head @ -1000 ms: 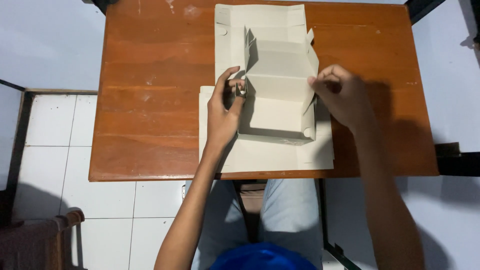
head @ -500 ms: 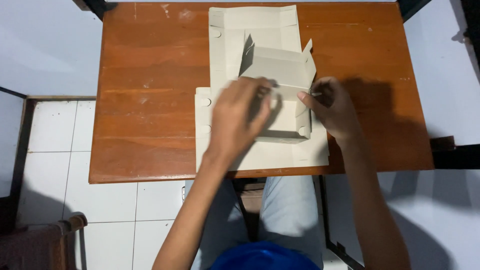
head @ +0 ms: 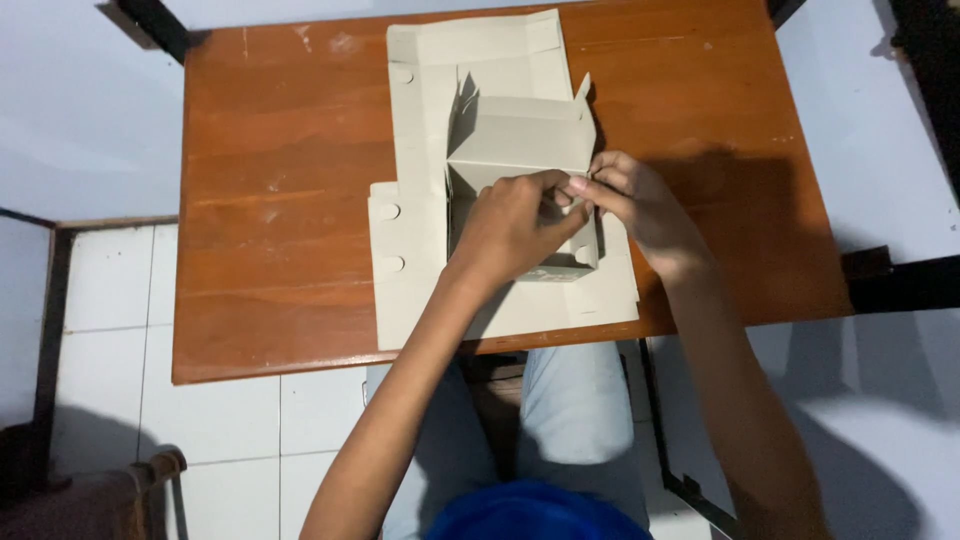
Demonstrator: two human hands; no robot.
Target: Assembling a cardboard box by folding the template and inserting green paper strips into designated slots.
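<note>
Cardboard box (head: 520, 140), grey, half folded, sits on the wooden counter (head: 270, 200) right of centre, running from the far edge to the near edge. Flat flaps spread on the counter: one long panel on the left with round cut-outs, one wide panel overhanging the near edge a little. In the middle, walls are folded up into an open tray shape; the far wall stands upright with small corner tabs sticking up.

Left hand (head: 515, 225) reaches across over the near half of the box, fingers curled down onto the right-side wall, thumb side towards the person. Closed on the cardboard edge as far as visible; fingertips partly hidden by the knuckles.

Right hand (head: 635, 205) is at the right wall of the box, fingertips pinched together on the same cardboard edge, touching the left hand's fingertips. Both hands meet at one spot on the right wall, about halfway between the counter's far and near edges.

Under the near edge: the person's knees in light trousers, white tiled floor (head: 220, 420) on the left.
</note>
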